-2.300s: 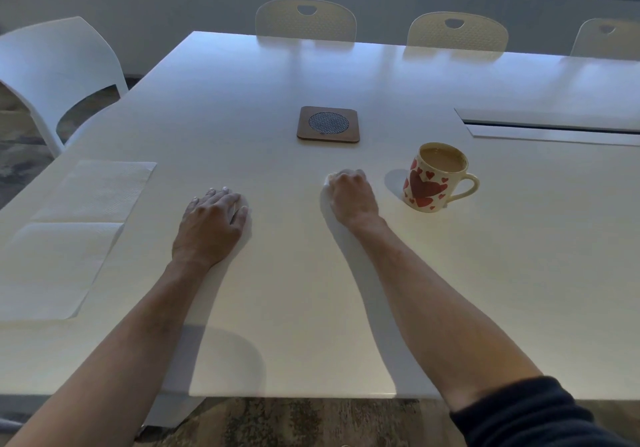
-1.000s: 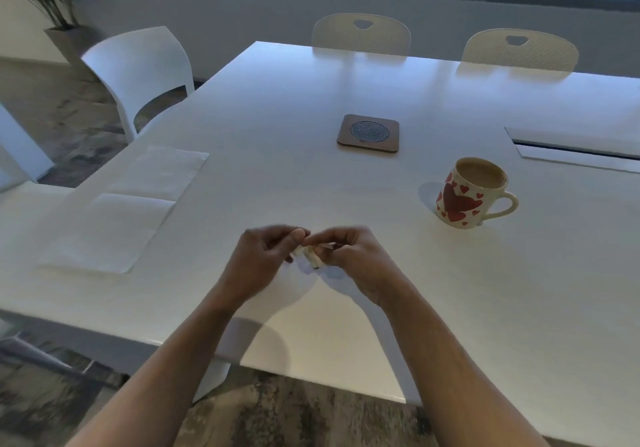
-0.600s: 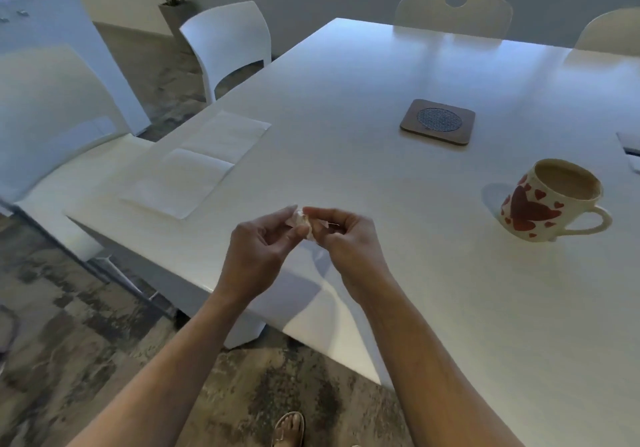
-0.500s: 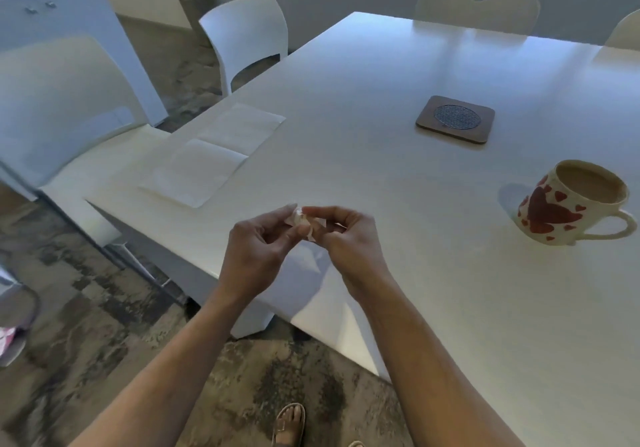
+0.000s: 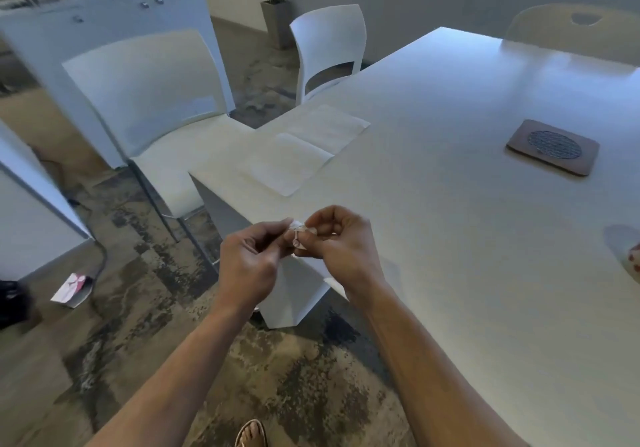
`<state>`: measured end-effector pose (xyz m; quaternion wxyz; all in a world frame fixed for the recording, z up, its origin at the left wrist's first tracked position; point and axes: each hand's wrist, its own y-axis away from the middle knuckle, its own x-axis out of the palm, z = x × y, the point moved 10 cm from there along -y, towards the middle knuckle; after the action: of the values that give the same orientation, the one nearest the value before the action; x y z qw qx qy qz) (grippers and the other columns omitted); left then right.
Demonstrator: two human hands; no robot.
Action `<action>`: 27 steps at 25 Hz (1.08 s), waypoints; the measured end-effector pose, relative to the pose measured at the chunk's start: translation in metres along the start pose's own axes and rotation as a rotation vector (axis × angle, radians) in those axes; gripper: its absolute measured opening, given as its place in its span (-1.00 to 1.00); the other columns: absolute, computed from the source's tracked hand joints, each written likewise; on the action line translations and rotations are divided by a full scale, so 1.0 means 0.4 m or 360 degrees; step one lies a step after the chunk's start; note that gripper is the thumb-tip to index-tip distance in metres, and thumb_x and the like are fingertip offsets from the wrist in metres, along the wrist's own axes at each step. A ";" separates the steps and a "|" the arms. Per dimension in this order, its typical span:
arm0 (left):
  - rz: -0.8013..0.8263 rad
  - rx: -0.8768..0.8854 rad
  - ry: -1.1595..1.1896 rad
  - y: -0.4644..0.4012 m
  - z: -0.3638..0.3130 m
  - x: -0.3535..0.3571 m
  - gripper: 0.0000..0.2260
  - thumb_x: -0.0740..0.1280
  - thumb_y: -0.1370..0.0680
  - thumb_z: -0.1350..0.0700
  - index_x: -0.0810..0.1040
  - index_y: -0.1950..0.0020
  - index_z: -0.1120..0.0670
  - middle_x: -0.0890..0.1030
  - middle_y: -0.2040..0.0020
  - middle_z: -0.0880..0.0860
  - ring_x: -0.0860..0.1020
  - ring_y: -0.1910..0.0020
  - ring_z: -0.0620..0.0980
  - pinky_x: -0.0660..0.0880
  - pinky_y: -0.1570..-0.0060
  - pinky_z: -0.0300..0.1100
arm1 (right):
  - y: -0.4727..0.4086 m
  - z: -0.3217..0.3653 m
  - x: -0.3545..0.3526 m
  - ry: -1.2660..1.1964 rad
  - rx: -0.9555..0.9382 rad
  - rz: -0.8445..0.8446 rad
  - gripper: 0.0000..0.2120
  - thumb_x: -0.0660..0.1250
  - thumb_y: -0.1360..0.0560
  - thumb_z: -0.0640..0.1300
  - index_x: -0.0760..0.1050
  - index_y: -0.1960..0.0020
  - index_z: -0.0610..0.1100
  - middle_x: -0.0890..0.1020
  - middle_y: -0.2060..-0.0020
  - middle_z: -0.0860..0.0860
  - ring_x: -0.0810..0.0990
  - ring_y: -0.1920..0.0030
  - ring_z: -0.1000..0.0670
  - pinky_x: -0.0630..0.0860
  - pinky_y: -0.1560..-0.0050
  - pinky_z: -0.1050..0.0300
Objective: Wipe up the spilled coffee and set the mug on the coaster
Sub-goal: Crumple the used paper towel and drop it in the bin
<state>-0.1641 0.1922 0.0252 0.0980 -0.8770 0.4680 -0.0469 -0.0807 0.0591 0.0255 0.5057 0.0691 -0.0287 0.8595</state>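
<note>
Both my hands meet over the near left corner of the white table (image 5: 450,239). My left hand (image 5: 251,259) and my right hand (image 5: 337,244) pinch a small crumpled wad of stained tissue (image 5: 298,233) between their fingertips. The brown square coaster (image 5: 553,146) with a grey mesh disc lies on the table to the right and farther back. Only a sliver of the heart-patterned mug (image 5: 636,259) shows at the right edge of the frame. I see no spill on the tabletop.
Two flat white paper napkins (image 5: 304,147) lie near the table's left corner. White chairs (image 5: 162,100) stand to the left, another (image 5: 329,48) farther back. Planters and a cabinet line the far left. A pink-and-white packet (image 5: 72,289) lies on the patterned floor.
The view has swung left, so the mug has slid almost out of frame. My hands went from flat on the table to pinching the tissue wad together.
</note>
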 end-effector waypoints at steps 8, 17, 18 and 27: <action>-0.0137 -0.0050 -0.0118 -0.063 0.078 -0.366 -0.87 0.44 -0.49 0.16 0.72 -0.01 0.02 0.73 0.06 -0.01 0.70 0.06 -0.01 0.63 0.10 -0.15 | -0.068 -0.090 0.352 0.0395 -0.0053 0.0065 -0.81 0.55 -0.39 -0.18 0.55 0.17 0.00 0.68 0.28 0.04 0.71 0.26 0.06 0.65 0.26 0.21; -0.0239 -0.0527 -0.0288 -0.061 0.363 -0.626 -0.91 0.49 -0.46 0.15 0.71 0.12 -0.04 0.72 0.20 -0.04 0.69 0.18 -0.06 0.64 0.11 -0.08 | -0.095 -0.406 0.579 0.0400 0.0321 0.0136 -0.86 0.53 -0.42 -0.17 0.65 0.12 0.04 0.73 0.17 0.01 0.71 0.11 0.07 0.64 0.07 0.15; -0.0256 -0.0616 -0.0275 -0.057 0.403 -0.643 -0.94 0.50 -0.45 0.16 0.71 0.11 0.02 0.72 0.20 0.00 0.69 0.17 -0.02 0.64 0.07 0.02 | -0.102 -0.442 0.588 0.0424 0.0366 0.0131 -0.84 0.53 -0.41 -0.20 0.65 0.10 0.04 0.73 0.15 0.01 0.71 0.10 0.08 0.64 0.08 0.18; -0.0162 -0.1140 -0.0330 -0.135 0.824 -0.690 -0.90 0.43 -0.50 0.18 0.65 -0.01 0.11 0.70 0.08 0.07 0.66 0.05 0.07 0.58 -0.07 0.16 | -0.293 -0.787 0.615 0.0753 0.0683 -0.0011 -0.76 0.34 -0.50 -0.32 0.66 -0.09 -0.09 0.66 -0.10 -0.02 0.62 -0.12 -0.01 0.56 -0.20 0.03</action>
<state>-0.2170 0.4929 -0.2823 -0.1704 -0.8780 0.3982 0.2040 -0.1243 0.3665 -0.2519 0.4752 -0.0276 0.2719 0.8364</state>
